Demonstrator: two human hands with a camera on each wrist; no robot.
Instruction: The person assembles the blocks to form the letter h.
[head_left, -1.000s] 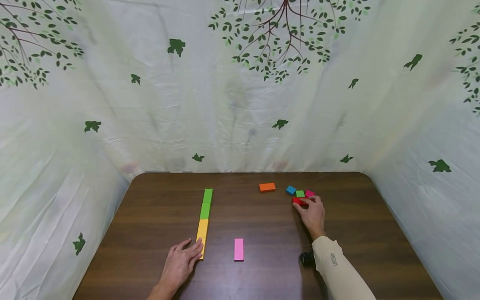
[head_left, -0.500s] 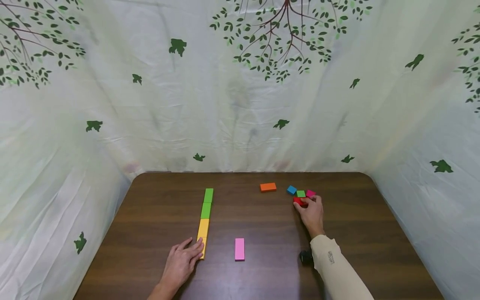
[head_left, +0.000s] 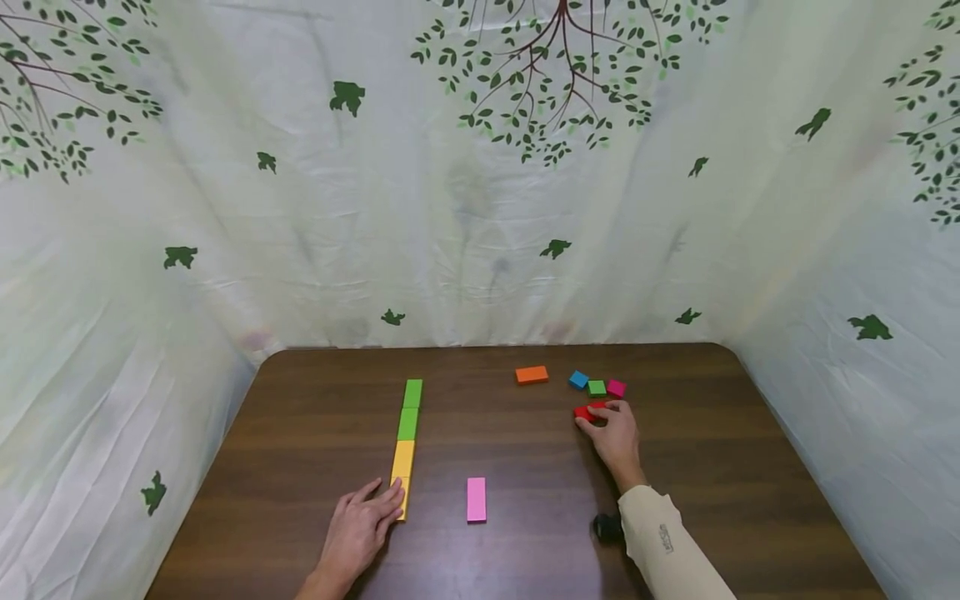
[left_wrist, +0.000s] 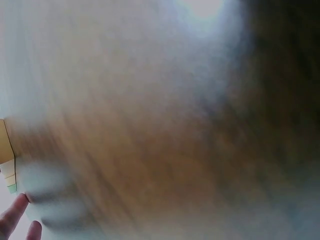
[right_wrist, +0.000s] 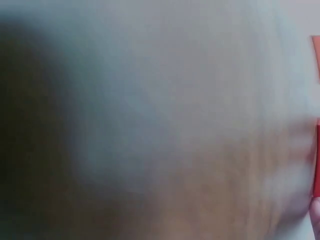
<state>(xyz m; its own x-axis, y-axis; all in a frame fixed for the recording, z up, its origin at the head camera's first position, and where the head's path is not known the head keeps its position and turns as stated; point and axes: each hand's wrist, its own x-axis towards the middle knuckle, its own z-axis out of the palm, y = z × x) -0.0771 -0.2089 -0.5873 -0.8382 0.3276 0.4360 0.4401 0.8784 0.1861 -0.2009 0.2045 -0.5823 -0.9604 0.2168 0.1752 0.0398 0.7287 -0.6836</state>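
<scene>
The red block (head_left: 587, 411) is now found nearer the person than it was a second ago: it is pinched between the thumb and fingertips of the right hand (head_left: 613, 433) and has been drawn away from the cluster of small blocks, so that a strip of bare table (head_left: 712, 467) is seen between it and the small green block (head_left: 597, 387), the blue block (head_left: 578, 380) and the magenta block (head_left: 617, 387), against which it lay before. From this it is judged that the red block has been picked out of the group and is being brought toward the middle of the table (whether it is lifted or only slid cannot be told). The left hand (head_left: 358, 528) has not shifted; it is laid flat with fingers straight, their tips touching the near end of the yellow block (head_left: 402, 477), which closes a straight row with a long green block (head_left: 409, 408) beyond it. A pink block (head_left: 476, 499) and an orange block (head_left: 532, 375) are left lying apart, untouched. No container is to be seen anywhere on the table. Both wrist views are blurred, and little is shown by them.
</scene>
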